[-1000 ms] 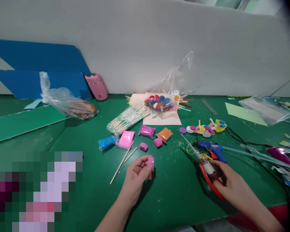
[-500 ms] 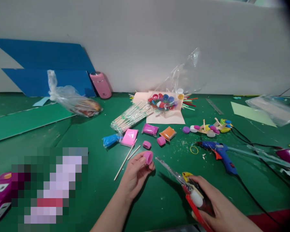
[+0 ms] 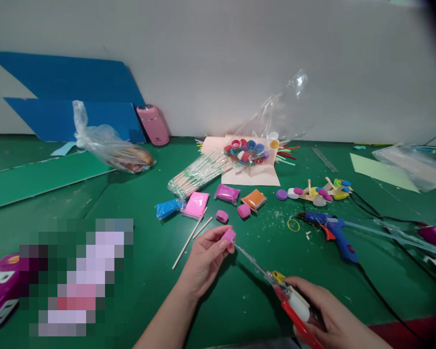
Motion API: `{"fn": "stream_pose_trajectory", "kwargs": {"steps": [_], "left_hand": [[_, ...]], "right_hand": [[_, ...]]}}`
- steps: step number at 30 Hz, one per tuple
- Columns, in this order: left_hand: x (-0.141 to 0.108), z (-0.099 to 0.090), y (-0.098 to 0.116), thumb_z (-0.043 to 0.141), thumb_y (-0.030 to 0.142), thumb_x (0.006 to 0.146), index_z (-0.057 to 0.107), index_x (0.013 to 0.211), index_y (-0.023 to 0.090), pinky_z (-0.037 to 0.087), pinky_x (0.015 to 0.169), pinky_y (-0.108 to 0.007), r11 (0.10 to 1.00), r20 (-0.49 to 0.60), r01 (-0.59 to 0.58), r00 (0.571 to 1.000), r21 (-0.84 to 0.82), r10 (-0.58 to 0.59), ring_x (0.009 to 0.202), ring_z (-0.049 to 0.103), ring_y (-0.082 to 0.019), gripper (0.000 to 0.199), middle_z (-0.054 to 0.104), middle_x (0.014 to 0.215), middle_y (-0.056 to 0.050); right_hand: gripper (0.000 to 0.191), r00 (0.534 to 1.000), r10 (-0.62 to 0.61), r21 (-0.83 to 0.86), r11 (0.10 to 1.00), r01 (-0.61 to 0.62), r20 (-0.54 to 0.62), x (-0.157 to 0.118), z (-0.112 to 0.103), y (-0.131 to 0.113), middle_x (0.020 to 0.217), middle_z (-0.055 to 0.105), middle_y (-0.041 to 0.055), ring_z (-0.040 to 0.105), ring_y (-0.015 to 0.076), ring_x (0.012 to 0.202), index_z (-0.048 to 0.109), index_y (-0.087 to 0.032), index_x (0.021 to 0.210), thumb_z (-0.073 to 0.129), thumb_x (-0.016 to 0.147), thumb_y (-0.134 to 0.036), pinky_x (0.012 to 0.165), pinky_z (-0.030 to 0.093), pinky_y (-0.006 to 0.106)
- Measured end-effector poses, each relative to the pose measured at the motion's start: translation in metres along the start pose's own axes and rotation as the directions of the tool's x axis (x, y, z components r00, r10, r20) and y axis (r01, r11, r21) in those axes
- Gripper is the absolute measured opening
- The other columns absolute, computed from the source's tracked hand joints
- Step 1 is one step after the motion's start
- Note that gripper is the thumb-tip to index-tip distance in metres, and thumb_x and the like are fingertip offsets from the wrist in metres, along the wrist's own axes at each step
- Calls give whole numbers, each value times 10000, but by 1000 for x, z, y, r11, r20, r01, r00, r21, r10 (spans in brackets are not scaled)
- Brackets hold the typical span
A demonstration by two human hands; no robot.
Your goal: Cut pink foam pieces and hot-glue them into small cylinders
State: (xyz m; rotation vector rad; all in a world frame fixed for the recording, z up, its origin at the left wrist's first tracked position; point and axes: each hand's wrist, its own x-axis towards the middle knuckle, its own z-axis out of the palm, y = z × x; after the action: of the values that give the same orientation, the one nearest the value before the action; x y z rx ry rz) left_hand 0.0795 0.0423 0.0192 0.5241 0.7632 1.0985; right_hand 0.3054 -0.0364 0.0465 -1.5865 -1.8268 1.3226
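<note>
My left hand (image 3: 210, 254) pinches a pink bottle cap (image 3: 228, 236) between thumb and fingers, its side turned towards me. In my right hand (image 3: 327, 312) is a pair of scissors (image 3: 254, 264), with long metal blades and red and yellow on the handle end. The blade tip reaches the cap's lower edge; whether it touches is too small to tell. Something white (image 3: 298, 304) and a pale wooden-looking piece show beside the handle, partly covered by my fingers. Just beyond my left hand lie two more pink caps (image 3: 222, 216) and two thin wooden sticks (image 3: 189, 242).
A blue hot glue gun (image 3: 330, 228) lies at right, its cord trailing forward. Behind it sits a craft piece of sticks and caps (image 3: 319, 193). Clay packets (image 3: 196, 204), bagged sticks (image 3: 199, 174) and bagged caps (image 3: 245, 154) lie further back. A purple power strip (image 3: 2, 291) is at left.
My left hand has turned the pink cap from its open face to its side. The scissors' tip has moved left, up to the cap. The view has shifted slightly.
</note>
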Motion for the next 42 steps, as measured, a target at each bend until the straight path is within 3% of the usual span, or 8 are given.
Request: {"fn": "stream_pose_trajectory", "kwargs": {"steps": [7, 13, 17, 20, 26, 30, 39, 42], "left_hand": [[1, 0, 1, 633, 148, 674, 637, 930, 126, 430, 608, -221, 1000, 20, 11, 1000, -21, -11, 596, 540, -86, 257, 628, 697, -28], [2, 0, 0, 634, 151, 679, 631, 925, 116, 427, 602, -209, 1000, 43, 9, 999, -19, -8, 567, 545, -80, 249, 625, 671, -25], [1, 0, 0, 629, 141, 686, 628, 928, 111, 420, 599, -194, 999, 50, 16, 999, -31, -15, 564, 543, -73, 243, 623, 663, -22], [1, 1, -1, 631, 144, 686, 628, 928, 109, 418, 593, -193, 999, 49, 23, 999, -34, -21, 560, 543, -74, 245, 623, 655, -24], [1, 1, -1, 625, 158, 693, 633, 915, 103, 410, 585, -181, 999, 51, 29, 998, -24, -28, 560, 534, -68, 229, 623, 653, -25], [0, 1, -1, 620, 163, 699, 639, 901, 104, 402, 576, -174, 999, 56, 38, 998, -19, -36, 556, 531, -65, 212, 621, 643, -22], [0, 3, -1, 614, 196, 702, 639, 881, 97, 378, 565, -182, 999, 77, 41, 996, -15, -40, 531, 509, -69, 207, 609, 612, -20], [-1, 2, -1, 580, 211, 732, 625, 883, 95, 364, 569, -189, 999, 112, 43, 993, -17, -41, 520, 494, -77, 196, 586, 537, -14]], "right_hand": [[296, 999, 54, 99, 994, -54, 7, 3, 4, -5, 873, 658, 32, 600, 214, 716, 610, -239, 961, 560, 670, -231, 629, 458, 242], [331, 993, 59, 130, 989, -72, 100, 6, 6, 0, 816, 642, 46, 574, 227, 821, 578, -181, 1013, 528, 687, -206, 690, 443, 254], [343, 982, 62, 204, 974, -99, 179, 6, 6, 1, 739, 614, 29, 577, 192, 688, 551, -180, 1034, 526, 699, -245, 612, 446, 229], [298, 983, 94, 228, 965, -129, 161, 5, 7, 0, 744, 593, 23, 551, 165, 628, 556, -194, 995, 511, 717, -291, 553, 431, 203], [265, 981, 41, 161, 984, -72, 190, 6, 9, 2, 610, 490, -22, 436, 112, 522, 563, -183, 891, 491, 722, -374, 464, 351, 166], [248, 983, 11, 113, 993, -32, 183, 6, 7, 2, 674, 482, -16, 426, 126, 596, 549, -197, 907, 475, 747, -371, 542, 362, 179], [79, 994, 28, 56, 998, -34, 107, 6, 16, -4, 581, 443, -51, 389, 98, 530, 552, -196, 759, 519, 719, -256, 492, 346, 159], [132, 996, 21, 41, 999, -24, 90, 5, 20, -3, 602, 482, -48, 419, 97, 530, 570, -197, 791, 564, 660, -209, 484, 364, 151]]}}
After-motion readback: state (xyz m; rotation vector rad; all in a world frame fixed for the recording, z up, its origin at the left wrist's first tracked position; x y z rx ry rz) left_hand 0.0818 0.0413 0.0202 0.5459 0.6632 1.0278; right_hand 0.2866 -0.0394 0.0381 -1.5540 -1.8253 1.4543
